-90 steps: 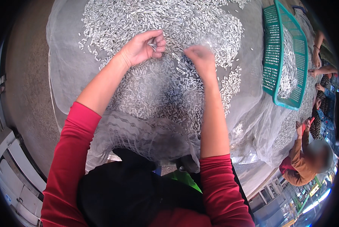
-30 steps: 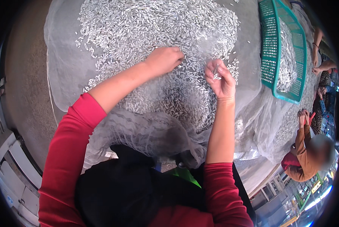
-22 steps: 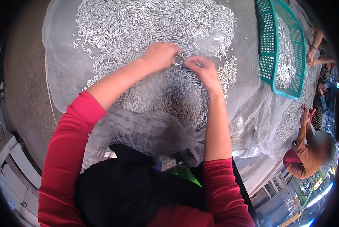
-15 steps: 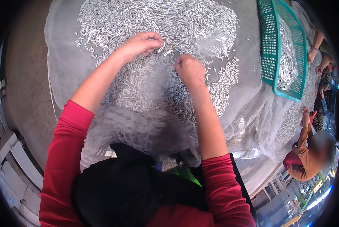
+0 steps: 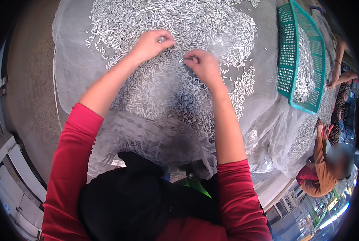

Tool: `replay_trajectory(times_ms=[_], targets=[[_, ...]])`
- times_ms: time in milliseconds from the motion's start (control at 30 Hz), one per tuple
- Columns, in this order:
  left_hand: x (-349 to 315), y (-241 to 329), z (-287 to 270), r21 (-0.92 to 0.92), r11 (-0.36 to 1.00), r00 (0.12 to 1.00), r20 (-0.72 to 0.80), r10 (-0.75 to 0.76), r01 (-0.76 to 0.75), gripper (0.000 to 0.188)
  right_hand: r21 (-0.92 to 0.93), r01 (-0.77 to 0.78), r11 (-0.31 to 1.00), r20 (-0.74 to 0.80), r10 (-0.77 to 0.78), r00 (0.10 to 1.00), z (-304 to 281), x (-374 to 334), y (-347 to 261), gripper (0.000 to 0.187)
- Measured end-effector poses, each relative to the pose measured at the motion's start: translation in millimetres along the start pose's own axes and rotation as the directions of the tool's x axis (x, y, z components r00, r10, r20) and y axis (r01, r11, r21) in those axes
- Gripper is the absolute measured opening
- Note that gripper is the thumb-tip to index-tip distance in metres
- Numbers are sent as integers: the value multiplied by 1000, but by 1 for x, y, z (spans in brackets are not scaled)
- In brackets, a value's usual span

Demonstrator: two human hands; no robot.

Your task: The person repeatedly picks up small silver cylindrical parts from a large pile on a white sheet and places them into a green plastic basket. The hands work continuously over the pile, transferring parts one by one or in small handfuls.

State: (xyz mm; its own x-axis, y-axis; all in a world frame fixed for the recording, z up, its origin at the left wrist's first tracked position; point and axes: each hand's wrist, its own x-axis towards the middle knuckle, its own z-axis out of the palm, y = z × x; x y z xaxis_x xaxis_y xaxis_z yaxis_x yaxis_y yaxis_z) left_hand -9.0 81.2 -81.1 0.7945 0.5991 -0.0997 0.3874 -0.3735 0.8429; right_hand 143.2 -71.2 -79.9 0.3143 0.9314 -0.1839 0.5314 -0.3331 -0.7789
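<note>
A wide spread of small silvery-grey elongated pieces (image 5: 147,92) lies on pale mesh cloth in front of me. My left hand (image 5: 153,44) hovers over its middle with fingers curled; a small silvery piece (image 5: 160,39) shows inside the curl. Just right of it, my right hand (image 5: 203,66) is closed in a pinch, with a small pale piece (image 5: 182,60) at its fingertips. The fingertips of the two hands are close together but apart. Exactly what kind of pieces these are, I cannot tell.
A teal plastic basket (image 5: 288,52) holding longer silvery pieces (image 5: 304,68) stands at the right. Beyond it, a person in a brown sleeve (image 5: 320,176) and other hands (image 5: 336,78) work beside another spread. Bunched mesh cloth (image 5: 147,128) lies along the near edge.
My left hand has turned and its thumb reaches further right. The right hand's fingers have lifted and extended left into a pinch. The view has shifted slightly.
</note>
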Motion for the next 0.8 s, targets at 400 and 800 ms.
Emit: replay_trajectory(times_ms=[400, 800], targets=[[-3, 10, 12, 472, 878, 996, 78, 46, -78, 17, -498, 124, 858, 0, -143, 990, 19, 6, 0, 6], [-30, 32, -31, -373, 792, 870, 304, -388, 484, 18, -129, -42, 991, -177, 18, 984, 6, -12, 3, 13]])
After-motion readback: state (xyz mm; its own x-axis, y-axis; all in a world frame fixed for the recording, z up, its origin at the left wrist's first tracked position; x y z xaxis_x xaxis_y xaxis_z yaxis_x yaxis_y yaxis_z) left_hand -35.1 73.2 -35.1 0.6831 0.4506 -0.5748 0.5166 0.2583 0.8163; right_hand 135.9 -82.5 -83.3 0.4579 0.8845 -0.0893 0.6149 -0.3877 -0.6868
